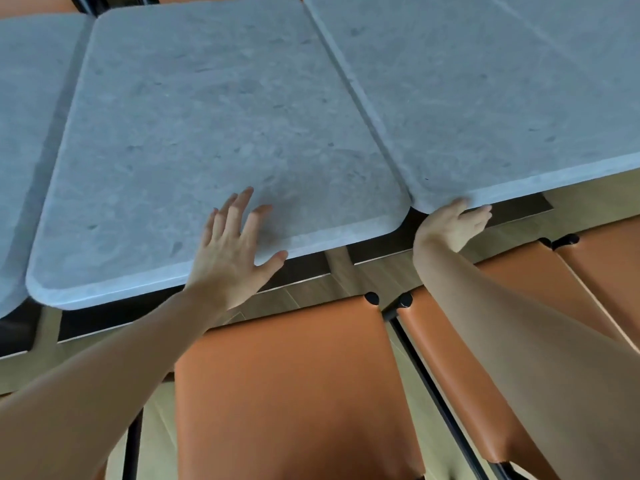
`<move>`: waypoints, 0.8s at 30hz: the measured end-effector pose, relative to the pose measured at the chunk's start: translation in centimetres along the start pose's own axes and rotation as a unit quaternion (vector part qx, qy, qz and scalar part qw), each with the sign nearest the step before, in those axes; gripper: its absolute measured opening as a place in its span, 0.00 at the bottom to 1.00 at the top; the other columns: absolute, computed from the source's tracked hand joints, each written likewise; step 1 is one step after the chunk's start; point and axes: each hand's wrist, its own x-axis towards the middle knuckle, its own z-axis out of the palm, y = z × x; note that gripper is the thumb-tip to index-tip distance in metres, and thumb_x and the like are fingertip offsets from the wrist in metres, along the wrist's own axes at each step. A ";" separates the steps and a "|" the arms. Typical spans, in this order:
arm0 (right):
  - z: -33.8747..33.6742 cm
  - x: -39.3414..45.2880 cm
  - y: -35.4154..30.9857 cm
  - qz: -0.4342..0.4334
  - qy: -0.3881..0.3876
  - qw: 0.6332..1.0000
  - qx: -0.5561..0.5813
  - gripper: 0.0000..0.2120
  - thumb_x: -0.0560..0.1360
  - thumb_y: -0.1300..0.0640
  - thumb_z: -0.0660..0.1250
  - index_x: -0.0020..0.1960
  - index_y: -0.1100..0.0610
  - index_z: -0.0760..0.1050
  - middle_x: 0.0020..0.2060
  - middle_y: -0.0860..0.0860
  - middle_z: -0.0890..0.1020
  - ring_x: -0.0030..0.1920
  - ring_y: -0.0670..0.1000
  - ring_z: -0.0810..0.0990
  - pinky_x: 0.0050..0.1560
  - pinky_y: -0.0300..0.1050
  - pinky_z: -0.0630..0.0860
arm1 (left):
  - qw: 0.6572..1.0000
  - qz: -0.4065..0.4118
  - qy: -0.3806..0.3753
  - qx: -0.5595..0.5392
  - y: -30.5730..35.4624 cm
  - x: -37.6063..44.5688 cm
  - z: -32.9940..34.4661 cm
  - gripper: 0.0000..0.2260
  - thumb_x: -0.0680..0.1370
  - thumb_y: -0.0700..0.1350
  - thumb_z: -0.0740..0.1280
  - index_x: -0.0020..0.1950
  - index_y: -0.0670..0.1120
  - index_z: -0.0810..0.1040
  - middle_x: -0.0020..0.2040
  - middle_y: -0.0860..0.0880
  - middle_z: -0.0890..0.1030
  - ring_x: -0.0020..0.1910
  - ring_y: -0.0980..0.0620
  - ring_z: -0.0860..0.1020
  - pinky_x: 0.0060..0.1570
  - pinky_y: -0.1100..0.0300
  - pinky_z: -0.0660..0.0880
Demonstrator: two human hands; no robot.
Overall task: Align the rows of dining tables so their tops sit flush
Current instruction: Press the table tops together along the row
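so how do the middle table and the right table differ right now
The middle table has its near edge closer to the camera than the right table, so the edges are not flush. The left hand lies flat on the middle table; the right hand grips the right table's near corner from below. Both tops are grey stone-look with rounded corners.

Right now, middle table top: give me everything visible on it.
The middle table top is a pale grey slab that looks like stone, mottled, with rounded corners and a lighter bevelled edge. It lies flat between two matching tops; its near edge sits closer to the camera than the right table top's, so they are not flush. The left hand rests on it near the front edge, fingers spread. The right hand holds the neighbour's corner, not this top.
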 end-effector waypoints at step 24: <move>4.5 0.2 3.0 -0.168 -0.053 0.983 -0.048 0.38 0.80 0.42 0.54 0.83 0.55 0.45 0.82 0.54 0.41 0.81 0.61 0.42 0.79 0.63 0.51 | 0.996 0.054 -0.018 0.076 -2.4 3.1 2.7 0.43 0.69 0.76 0.55 0.79 0.57 0.59 0.81 0.51 0.58 0.81 0.44 0.53 0.79 0.43 0.52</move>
